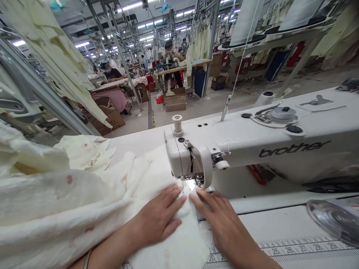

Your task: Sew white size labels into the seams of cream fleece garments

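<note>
Right in front of the sewing machine: left hand, palm down, fingers loosely together and thumb apart, resting on the white cloth without clutching it.
Right hand: palm down, index fingertip at the cloth's right edge, close to the machine's needle area; fingers outstretched rather than pinching.
Cloth: off-white, soft and faintly fuzzy, with scattered reddish patches; smooth where it meets the machine's needle end, swelling into thick, rumpled folds to the machine's left.
Bracelet: thin band on the left wrist, front-left of the machine.
Ruler scale: black numbers and ticks in front of the machine's arm.
Thread cones: white, above and beyond the machine's arm.
Hanging fabric: long pale-yellow pieces, beyond the machine to its left.
Workshop floor: past the machine, a cardboard box and a co-worker at a table.
</note>
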`<state>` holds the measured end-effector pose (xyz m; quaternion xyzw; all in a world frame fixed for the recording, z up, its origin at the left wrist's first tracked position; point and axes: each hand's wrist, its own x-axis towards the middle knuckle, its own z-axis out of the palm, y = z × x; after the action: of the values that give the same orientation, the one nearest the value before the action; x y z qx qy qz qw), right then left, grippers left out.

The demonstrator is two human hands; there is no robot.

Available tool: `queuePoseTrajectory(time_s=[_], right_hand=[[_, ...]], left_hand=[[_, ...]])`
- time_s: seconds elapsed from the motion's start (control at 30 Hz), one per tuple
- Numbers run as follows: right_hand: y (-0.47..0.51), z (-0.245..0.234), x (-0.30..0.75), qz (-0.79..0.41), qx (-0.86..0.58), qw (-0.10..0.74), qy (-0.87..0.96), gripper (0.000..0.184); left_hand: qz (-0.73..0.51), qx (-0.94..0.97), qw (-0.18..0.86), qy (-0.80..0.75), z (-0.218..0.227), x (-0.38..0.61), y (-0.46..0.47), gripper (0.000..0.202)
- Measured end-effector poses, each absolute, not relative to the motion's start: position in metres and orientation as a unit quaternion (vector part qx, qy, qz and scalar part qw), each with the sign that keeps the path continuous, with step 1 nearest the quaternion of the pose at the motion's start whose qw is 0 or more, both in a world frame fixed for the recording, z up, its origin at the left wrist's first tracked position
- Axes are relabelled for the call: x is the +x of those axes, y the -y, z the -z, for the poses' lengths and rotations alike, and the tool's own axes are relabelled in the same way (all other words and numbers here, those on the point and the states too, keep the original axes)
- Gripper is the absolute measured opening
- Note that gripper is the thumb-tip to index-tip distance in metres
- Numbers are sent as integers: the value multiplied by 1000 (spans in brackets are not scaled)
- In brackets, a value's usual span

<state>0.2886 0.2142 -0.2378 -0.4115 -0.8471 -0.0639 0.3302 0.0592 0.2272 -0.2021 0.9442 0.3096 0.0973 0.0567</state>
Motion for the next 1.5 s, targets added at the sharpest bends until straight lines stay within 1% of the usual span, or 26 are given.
queuePoseTrajectory(time_s=[0.3,0.5,0.6,0.73,0.83,0.97,1.27,1.5], right_hand=[[-216,242,285,64,-431,296,850,61],[-215,243,283,42,-453,279,846,62],[-216,242,282,43,-450,282,846,65],[-218,243,280,47,-449,284,846,62],[-219,245,279,45,-446,278,849,65],[-219,245,278,48,-446,291,845,67],[-219,240,280,89,-447,266,849,67],[-217,242,280,93,-465,255,843,72]], left_hand=[[-89,944,53,-313,202,60,-227,56],[-108,945,57,-304,201,55,-231,56],[-101,945,61,-305,201,52,-234,55],[-86,944,68,-312,201,50,-236,55],[-92,943,72,-312,199,50,-237,54],[-86,944,74,-310,196,52,-238,51],[-95,944,70,-309,198,52,-241,48],[-105,940,63,-319,198,51,-254,43]])
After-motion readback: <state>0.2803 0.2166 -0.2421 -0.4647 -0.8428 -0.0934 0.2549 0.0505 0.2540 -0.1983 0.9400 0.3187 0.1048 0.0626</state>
